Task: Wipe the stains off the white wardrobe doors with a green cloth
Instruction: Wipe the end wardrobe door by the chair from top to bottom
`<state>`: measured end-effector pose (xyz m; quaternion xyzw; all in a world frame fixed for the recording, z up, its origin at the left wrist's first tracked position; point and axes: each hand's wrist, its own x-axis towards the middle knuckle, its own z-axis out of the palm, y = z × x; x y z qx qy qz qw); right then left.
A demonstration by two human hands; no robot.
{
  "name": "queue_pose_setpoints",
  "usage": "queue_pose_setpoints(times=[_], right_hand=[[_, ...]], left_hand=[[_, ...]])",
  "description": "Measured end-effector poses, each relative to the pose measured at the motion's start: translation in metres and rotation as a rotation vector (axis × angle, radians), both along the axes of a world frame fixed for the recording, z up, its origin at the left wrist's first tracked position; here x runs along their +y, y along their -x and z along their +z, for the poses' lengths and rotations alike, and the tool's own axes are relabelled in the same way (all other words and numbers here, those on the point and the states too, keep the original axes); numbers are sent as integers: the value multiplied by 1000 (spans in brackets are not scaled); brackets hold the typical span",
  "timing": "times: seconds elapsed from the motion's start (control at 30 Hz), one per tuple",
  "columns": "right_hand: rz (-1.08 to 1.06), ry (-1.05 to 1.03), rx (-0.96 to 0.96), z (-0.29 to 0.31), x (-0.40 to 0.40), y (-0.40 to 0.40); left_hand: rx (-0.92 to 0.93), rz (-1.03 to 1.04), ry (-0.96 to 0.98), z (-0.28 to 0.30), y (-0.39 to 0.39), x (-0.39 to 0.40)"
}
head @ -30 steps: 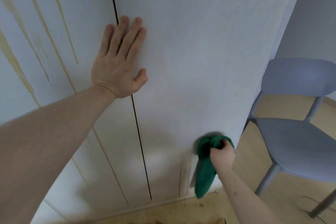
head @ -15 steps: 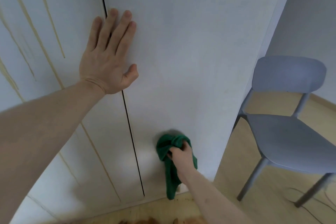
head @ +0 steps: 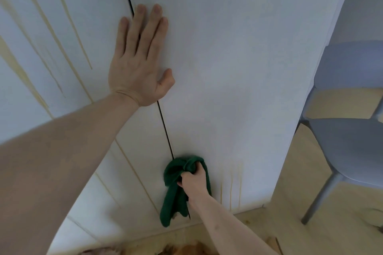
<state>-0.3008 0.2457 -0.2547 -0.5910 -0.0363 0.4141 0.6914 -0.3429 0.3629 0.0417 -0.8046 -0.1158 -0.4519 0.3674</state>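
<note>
my left hand [head: 138,64] lies flat with straight fingers across the dark gap between the white wardrobe doors [head: 238,68]. my right hand [head: 194,180] grips the bunched green cloth [head: 176,188] low against the doors, at the gap. yellow stains [head: 231,190] streak just right of it, near the floor [head: 290,227]. a grey chair [head: 348,136] stands beside.

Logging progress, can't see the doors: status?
Left hand flat across door seam. Right hand grips green cloth low on right door. Streaks remain beside it.

Grey-blue chair [head: 350,138] at right on light wood floor [head: 290,230]; pale wall [head: 369,2] behind.
</note>
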Motion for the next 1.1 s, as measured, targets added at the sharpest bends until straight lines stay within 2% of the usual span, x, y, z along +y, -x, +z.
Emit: queue_pose_setpoints(times=[0.2,0.33,0.4,0.47,0.6,0.8,1.0,1.1], right_hand=[[-353,143,27,-18,-41,-79],[-540,267,-49,-23,-94,-138],[-611,254,-71,-19,-113,-156],[-635,154,-56,-8,-129,-163],[-542,11,-28,13,-138,-151],[-232,3,-40,15,-93,-83],[31,21,216,-13,-29,-11],[-14,-11,328,-17,-13,1]], left_hand=[[-12,-13,-1,-2,0,1],[-9,-23,3,-1,0,2],[-10,-16,0,0,0,2],[-3,-16,2,0,0,2],[-2,-11,9,2,0,2],[15,11,35,0,2,-1],[18,19,24,1,1,-2],[17,14,18,1,1,0]])
